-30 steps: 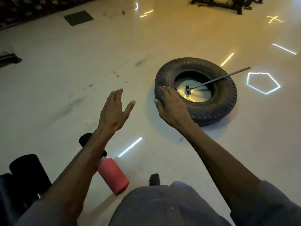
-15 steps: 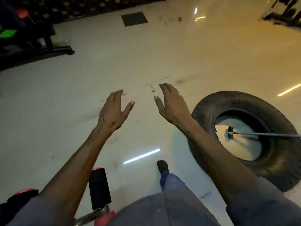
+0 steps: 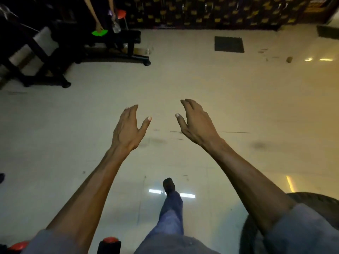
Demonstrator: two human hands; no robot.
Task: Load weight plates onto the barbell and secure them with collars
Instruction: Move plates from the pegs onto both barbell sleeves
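My left hand [image 3: 129, 128] and my right hand [image 3: 195, 121] are both stretched out in front of me over the pale gym floor, fingers apart and holding nothing. No barbell, weight plate or collar shows clearly. A dark rack [image 3: 211, 11] with yellowish marks runs along the far wall; what it holds is too blurred to tell. My leg and dark shoe [image 3: 168, 185] step forward between my arms.
A black bench frame [image 3: 117, 44] stands at the far left, with a person [image 3: 100, 15] beside it holding something green. A large tyre [image 3: 311, 197] lies at the lower right. Red-capped black pads [image 3: 109, 244] sit at the bottom edge. A dark mat [image 3: 229, 44] lies on the floor.
My view has swung left and forward: the tyre slid from centre to the lower right corner, and the bench and far rack came into sight. Both hands stay open.
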